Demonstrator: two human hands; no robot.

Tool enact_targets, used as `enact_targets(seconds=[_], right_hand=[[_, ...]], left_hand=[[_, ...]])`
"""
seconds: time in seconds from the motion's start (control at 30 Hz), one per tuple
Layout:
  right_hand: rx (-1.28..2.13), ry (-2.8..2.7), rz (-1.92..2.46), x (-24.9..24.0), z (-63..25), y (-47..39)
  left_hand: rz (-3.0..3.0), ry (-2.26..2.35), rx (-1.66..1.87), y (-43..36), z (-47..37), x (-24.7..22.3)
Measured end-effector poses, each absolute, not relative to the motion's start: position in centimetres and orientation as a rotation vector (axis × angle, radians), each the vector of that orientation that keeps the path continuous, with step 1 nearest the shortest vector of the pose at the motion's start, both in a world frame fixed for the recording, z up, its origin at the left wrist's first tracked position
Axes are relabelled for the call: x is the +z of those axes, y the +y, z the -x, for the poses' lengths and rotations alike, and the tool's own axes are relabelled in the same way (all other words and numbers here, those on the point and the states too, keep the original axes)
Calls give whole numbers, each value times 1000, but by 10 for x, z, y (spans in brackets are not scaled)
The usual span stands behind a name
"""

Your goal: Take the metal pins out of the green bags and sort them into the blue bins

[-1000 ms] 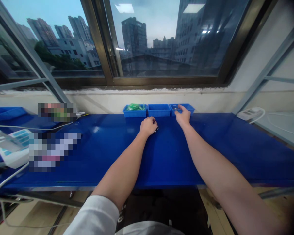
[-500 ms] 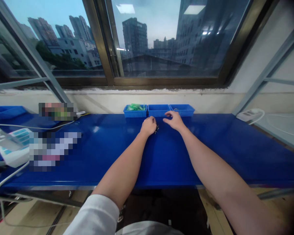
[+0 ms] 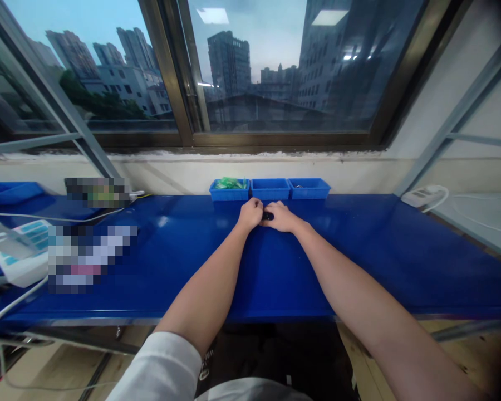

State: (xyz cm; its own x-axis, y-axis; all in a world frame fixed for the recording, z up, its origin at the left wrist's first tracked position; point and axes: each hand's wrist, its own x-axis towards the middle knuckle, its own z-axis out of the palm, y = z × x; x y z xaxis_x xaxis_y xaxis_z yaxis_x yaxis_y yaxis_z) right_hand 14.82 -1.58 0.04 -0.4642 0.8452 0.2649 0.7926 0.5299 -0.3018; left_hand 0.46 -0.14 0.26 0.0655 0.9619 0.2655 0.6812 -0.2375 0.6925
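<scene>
In the centre of the frame, the left hand (image 3: 250, 215) and right hand (image 3: 279, 216) come together over the desk (image 3: 359, 250), a little short of its far edge. A small dark piece (image 3: 268, 216) with bright specks lies between them, against the right hand. The left fingers curl tightly, the right ones bend more loosely; at this size I cannot tell how far either grip is closed, or whether it has hold of the piece.

Just beyond the hands, three blue tapered plastic bins stand in a row, limiting room toward the pale wall (image 3: 183, 175). The left bin (image 3: 229, 194) holds a heap of glossy green strips; the middle bin (image 3: 270, 192) sits beside it; thin metallic bits show in the right bin (image 3: 309, 193). Smooth, shiny blue surface spreads widely toward the right of the frame, up to a white boxy device (image 3: 423, 195). At left, a pixelated patch (image 3: 87, 262) narrows the room. The straight near edge crosses the lower frame beneath both forearms.
</scene>
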Motion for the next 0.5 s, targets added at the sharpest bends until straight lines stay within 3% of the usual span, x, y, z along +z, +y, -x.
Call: enact_targets(seconds=[0.17,0.5], right_hand=[[168,-2351,1198,-5,-155,-7],[260,-2151,1296,-6,-160,-8]], left_hand=[[-2090,1609,886,-4,-5,5],[-2243,1449,882,-5,-5,2]])
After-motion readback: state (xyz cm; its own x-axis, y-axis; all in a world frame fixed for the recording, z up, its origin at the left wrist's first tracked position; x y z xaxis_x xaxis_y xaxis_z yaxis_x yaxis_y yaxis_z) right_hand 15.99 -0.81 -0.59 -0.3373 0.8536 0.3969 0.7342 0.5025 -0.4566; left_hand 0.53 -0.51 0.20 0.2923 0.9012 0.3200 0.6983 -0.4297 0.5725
